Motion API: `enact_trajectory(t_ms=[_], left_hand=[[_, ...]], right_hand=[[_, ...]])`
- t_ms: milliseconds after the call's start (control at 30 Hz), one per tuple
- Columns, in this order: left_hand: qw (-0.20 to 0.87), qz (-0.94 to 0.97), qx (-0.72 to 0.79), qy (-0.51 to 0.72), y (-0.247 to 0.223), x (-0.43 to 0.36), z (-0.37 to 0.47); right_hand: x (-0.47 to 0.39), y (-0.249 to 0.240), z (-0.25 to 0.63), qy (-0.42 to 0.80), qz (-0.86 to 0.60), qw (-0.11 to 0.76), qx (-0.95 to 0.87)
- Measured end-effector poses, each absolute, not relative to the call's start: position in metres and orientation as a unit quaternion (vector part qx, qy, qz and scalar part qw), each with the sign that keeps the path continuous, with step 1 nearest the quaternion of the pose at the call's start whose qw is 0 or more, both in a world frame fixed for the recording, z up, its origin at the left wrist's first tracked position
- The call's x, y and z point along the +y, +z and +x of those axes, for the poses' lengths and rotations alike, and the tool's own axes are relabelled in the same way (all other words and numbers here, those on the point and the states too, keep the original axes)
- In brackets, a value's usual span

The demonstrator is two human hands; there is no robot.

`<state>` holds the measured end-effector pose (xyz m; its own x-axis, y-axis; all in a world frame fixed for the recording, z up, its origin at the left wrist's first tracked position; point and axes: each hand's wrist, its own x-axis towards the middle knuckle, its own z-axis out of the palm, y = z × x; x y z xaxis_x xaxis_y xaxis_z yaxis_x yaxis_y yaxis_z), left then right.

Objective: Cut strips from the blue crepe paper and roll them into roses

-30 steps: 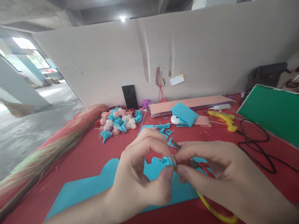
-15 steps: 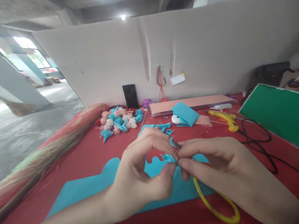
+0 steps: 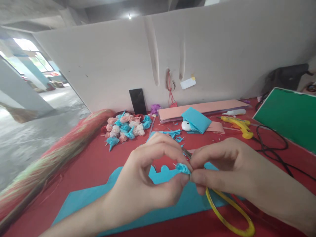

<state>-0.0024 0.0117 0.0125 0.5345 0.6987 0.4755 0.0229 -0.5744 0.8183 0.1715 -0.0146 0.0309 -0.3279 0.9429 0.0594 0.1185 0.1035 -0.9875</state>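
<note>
A small blue paper flower [image 3: 182, 168] is pinched between the thumb and forefinger of my left hand [image 3: 150, 177]. The fingertips of my right hand [image 3: 222, 168] close on the flower's base, right against the left fingertips. Scissors with yellow handles [image 3: 229, 214] hang at my right hand, their metal blades showing between the hands; my fingers hide how they are held. Beneath both hands lies a large sheet of blue paper [image 3: 84, 204] with a scalloped far edge.
Beyond my left hand sits a pile of pink, white and blue paper flowers [image 3: 125, 126]. A phone [image 3: 137, 101] leans on the wall. Further right are folded blue paper [image 3: 197, 120], a yellow glue gun [image 3: 238, 125], a black cable [image 3: 271, 149] and a green board [image 3: 291, 115].
Both hands and the flower have shifted slightly to the right. The right hand's knuckles are a bit higher, and the scissor handles have swung slightly.
</note>
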Motion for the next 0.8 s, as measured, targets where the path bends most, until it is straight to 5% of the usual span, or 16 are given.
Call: enact_trajectory(t_ms=[333,800], left_hand=[[0.479,0.765,0.225,0.366,0.019,0.016,-0.006],[0.483,0.761,0.208,0.380,0.019,0.016,-0.008]], right_hand=[[-0.008,0.028,0.187,0.639,-0.381,0.303,-0.596],[-0.009,0.022,0.183,0.656,-0.378,0.339,-0.558]])
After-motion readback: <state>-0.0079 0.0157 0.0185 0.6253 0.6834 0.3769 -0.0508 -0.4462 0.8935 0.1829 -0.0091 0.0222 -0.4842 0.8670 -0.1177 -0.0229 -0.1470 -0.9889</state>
